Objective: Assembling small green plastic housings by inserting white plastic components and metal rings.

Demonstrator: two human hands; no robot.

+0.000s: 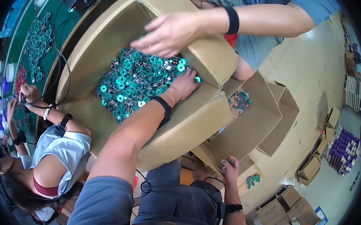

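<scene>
A large cardboard box (178, 141) holds a heap of small teal-and-metal ring-shaped parts (136, 82). My left hand (184, 85) reaches down into it, fingers curled onto the heap beside the right inner wall; whatever they grip is hidden. Low on the right, my right hand (231, 171) is closed around a few small teal-and-metal parts (226, 162), next to a smaller open cardboard box (246, 129). Another person's hand (165, 34), wearing a black wristband, hovers over the heap from the far side.
A person in a light top (62, 150) works at the green table (13, 52) on the left, where more parts (38, 44) and cables lie. Small parts (252, 180) rest on cardboard near my right hand. Flattened boxes (277, 217) and purple-and-white stacks (342, 151) stand farther right.
</scene>
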